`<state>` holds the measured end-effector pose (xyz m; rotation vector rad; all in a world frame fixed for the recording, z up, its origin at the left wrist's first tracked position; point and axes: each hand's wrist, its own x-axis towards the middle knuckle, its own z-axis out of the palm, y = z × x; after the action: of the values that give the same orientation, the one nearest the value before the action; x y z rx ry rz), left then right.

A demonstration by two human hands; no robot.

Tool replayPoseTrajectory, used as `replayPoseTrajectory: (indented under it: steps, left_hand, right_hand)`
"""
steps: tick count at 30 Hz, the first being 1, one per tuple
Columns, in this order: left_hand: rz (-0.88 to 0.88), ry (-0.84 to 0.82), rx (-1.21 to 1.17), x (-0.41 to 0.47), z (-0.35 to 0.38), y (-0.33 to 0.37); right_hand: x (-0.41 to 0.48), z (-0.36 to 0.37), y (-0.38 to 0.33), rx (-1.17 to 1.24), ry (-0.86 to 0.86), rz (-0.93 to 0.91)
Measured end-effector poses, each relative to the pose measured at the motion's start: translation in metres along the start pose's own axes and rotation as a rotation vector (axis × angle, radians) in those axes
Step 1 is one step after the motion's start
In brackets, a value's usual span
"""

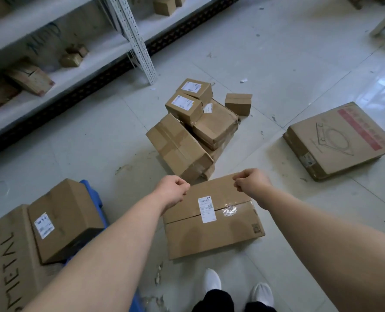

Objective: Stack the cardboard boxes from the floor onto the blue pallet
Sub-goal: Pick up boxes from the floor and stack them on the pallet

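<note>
The left hand [172, 190] is curled into a loose fist at the far left corner of a flat brown cardboard box with a white barcode label [211, 218]; whether the fingers actually grip the edge cannot be told. The right hand [251, 182] is likewise closed, knuckles up, at the far right corner of the same box, and its contact is equally unclear. Both bare forearms reach forward from the bottom of the view. This box lies on the pale tiled floor [299, 64], just ahead of the person's white shoes [213, 281].

Just beyond the hands sits a jumbled heap of brown taped cardboard boxes [193, 131], two small labelled ones on top, with a small plain cardboard cube [238, 103] beside it. To the right, well apart, lies a large flat cardboard carton with a red stripe and printed outline [342, 140].

At the lower left, the blue plastic pallet [95, 197] shows only at its edge. It carries a wide cardboard sheet-like box lettered "METAL" [9, 262], and a medium brown box with a white label [63, 218] rests on top of that. A grey metal shelving rack [58, 41] holding more cardboard parcels runs along the upper left.
</note>
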<state>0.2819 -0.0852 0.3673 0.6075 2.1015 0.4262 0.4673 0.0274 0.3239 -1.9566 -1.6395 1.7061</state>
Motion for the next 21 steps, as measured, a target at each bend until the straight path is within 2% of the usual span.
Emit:
replayPoseTrajectory:
  steps: [9, 13, 16, 21]
  left_hand:
    - [0.055, 0.009, 0.114, 0.05, -0.112, -0.047]
    - [0.131, -0.024, 0.206, 0.088, -0.186, -0.075]
    - [0.124, -0.066, 0.193, 0.115, -0.237, -0.096]
    - [0.145, -0.068, 0.223, 0.18, -0.288, -0.096]
  right_hand:
    - [0.002, 0.107, -0.059, 0.01, 0.029, -0.066]
    - [0.01, 0.185, -0.098, 0.091, 0.093, -0.006]
    - [0.016, 0.241, -0.124, 0.147, 0.102, 0.07]
    - [0.042, 0.299, -0.158, 0.225, 0.118, 0.102]
